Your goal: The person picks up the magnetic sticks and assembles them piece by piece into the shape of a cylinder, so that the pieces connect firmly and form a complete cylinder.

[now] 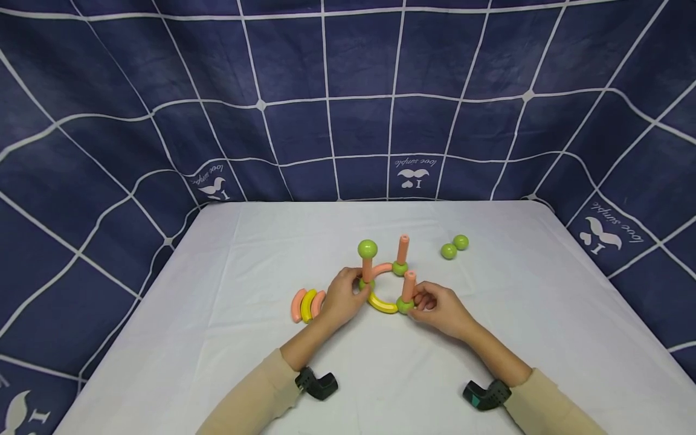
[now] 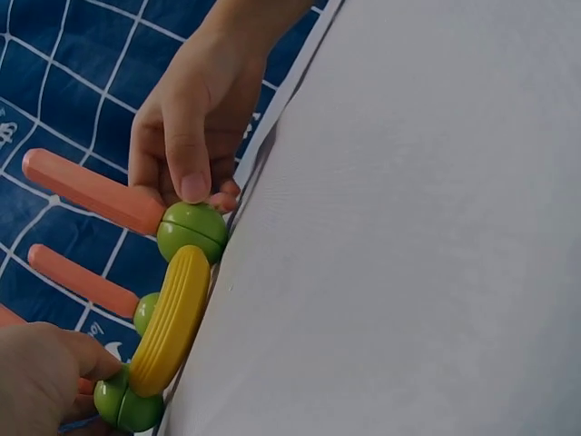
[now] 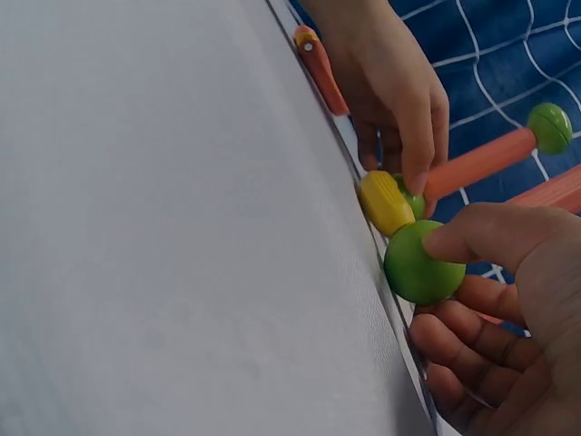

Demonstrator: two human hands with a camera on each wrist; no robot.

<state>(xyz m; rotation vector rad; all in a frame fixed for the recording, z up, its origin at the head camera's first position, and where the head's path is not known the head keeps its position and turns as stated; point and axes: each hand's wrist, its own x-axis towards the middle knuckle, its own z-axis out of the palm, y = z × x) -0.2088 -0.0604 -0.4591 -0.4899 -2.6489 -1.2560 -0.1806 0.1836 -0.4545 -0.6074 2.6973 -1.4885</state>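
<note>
On the white cloth stands a partial ring of toy building pieces. My left hand [image 1: 344,297] pinches the left green ball [image 2: 127,406], which bears an upright pink rod [image 1: 367,270] topped by another green ball [image 1: 367,249]. My right hand [image 1: 443,309] holds the front-right green ball [image 3: 423,265] between thumb and fingers; a pink rod [image 1: 409,286] rises from it. A curved yellow piece [image 1: 383,305] links these two lower balls. Behind, a curved pink piece [image 1: 382,267] runs to a third lower ball [image 1: 400,269] with its own pink rod [image 1: 403,249].
Left of my left hand lie a curved pink piece [image 1: 298,305], a curved yellow piece [image 1: 308,306] and another pink one [image 1: 318,303], partly hidden. Two loose green balls, a nearer one [image 1: 448,251] and a farther one [image 1: 461,242], sit at the back right. A blue checked curtain [image 1: 359,127] surrounds the table.
</note>
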